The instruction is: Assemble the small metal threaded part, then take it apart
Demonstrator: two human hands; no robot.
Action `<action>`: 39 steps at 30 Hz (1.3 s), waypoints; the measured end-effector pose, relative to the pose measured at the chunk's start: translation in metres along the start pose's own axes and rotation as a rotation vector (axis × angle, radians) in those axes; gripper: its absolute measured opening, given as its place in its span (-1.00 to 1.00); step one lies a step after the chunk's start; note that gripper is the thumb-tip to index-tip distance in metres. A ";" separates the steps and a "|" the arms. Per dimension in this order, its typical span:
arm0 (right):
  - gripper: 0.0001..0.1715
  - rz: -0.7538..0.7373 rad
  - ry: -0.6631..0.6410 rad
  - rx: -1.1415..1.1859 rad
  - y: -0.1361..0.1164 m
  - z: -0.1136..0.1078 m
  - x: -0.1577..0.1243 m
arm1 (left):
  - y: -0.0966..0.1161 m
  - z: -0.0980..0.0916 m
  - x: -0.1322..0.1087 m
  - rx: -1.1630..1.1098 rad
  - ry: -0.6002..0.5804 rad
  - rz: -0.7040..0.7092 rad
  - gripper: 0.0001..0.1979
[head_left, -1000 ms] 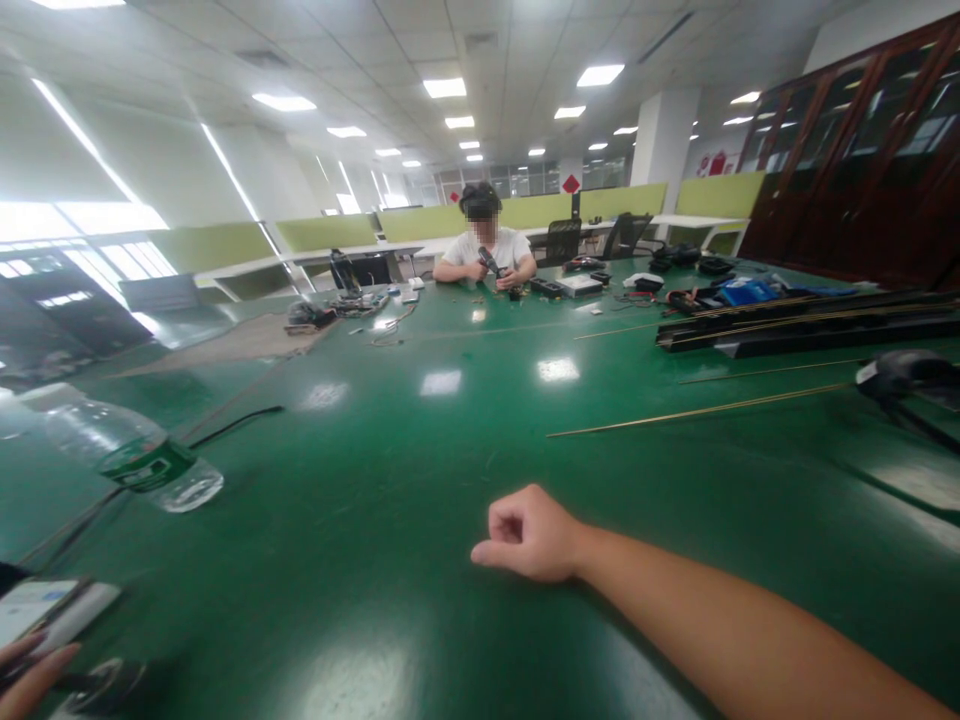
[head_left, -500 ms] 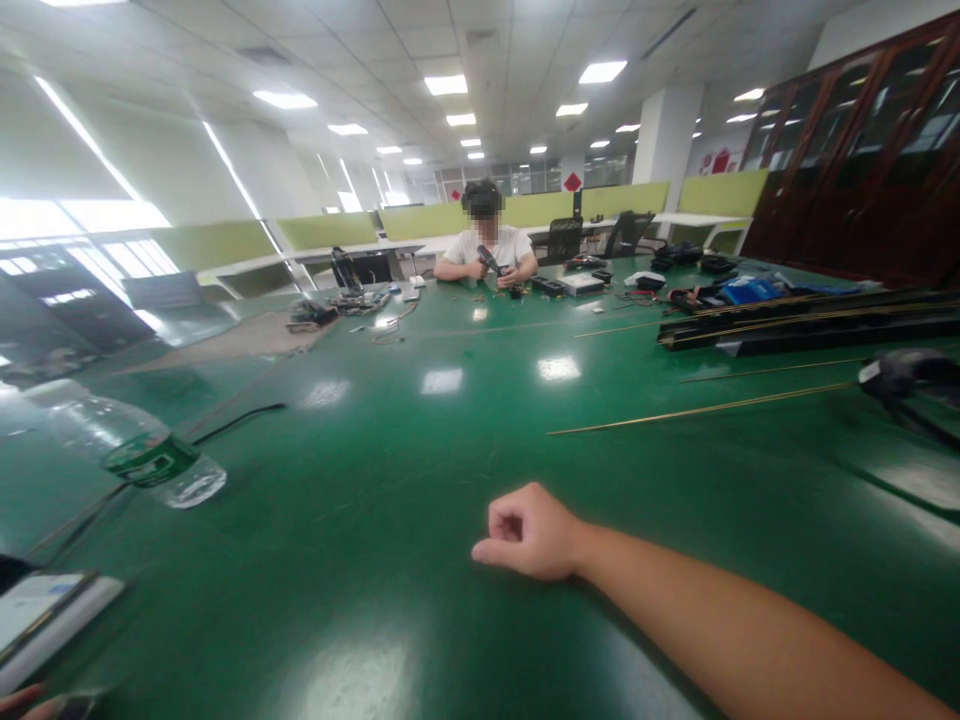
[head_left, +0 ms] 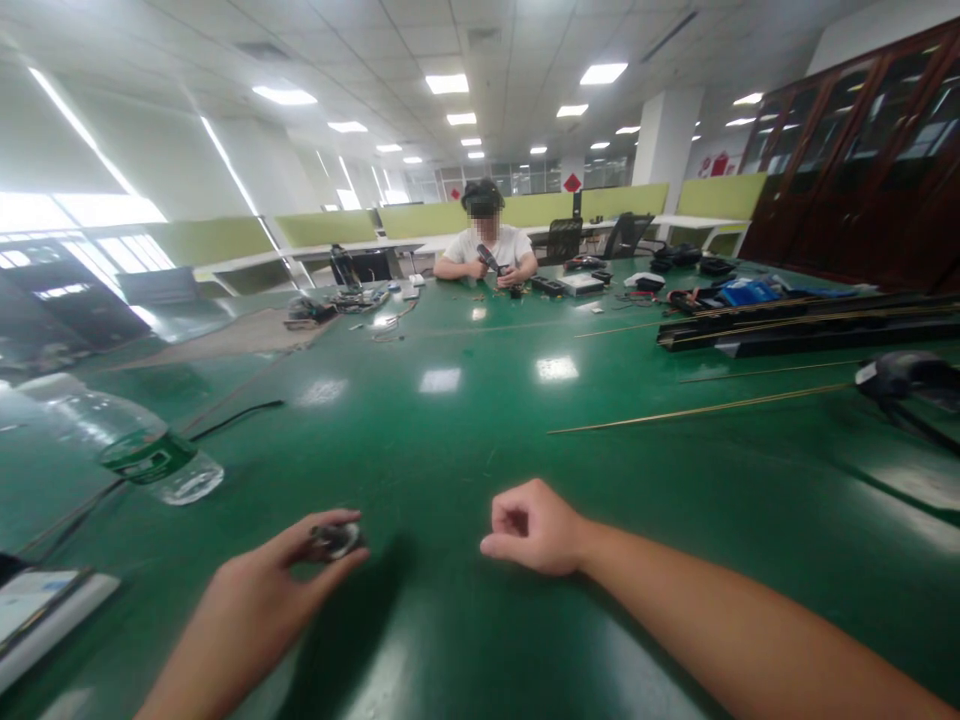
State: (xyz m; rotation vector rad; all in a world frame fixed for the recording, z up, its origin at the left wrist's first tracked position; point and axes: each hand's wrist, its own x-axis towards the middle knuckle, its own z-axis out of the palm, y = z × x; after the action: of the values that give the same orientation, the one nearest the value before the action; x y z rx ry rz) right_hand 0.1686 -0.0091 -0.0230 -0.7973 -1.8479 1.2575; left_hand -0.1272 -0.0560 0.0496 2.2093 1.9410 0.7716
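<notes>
Left hand (head_left: 259, 585) pinching a small dark piece (head_left: 339, 540), right hand (head_left: 541, 530) curled, both over the green table (head_left: 450, 450).
From my end, the piece shows left of centre in the lower frame, between thumb and fingers in a narrow grip; it looks round with a pale, shiny part, too blurred for me to name. Near the lower centre, the other hand makes a loose fist, and I cannot tell whether anything is inside. Holding this well, I judge, calls for a light, even pinch and a steady wrist, since something so small could roll out. I would want it level, well apart from the bottle (head_left: 161, 460) at left and the thin rods (head_left: 697, 409) at right.
</notes>
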 end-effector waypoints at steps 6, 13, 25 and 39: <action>-0.60 0.038 0.195 0.627 0.015 -0.005 0.012 | 0.101 0.068 0.039 -0.349 -0.223 0.390 -0.81; -0.54 0.073 0.145 0.606 0.019 -0.005 0.014 | 0.088 0.098 0.036 -0.612 -0.189 0.397 -0.81; -0.55 0.094 0.123 0.641 0.017 -0.004 0.011 | 0.087 0.105 0.036 -0.967 -0.348 0.014 -0.69; -0.71 0.055 0.096 0.726 0.021 -0.005 0.011 | 0.084 0.110 0.043 -1.167 -0.316 -0.247 -0.59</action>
State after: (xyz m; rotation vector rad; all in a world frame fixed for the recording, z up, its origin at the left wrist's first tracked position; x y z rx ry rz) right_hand 0.1682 0.0090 -0.0387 -0.4874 -1.1546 1.7320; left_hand -0.0013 -0.0027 0.0008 1.2437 1.0781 1.0417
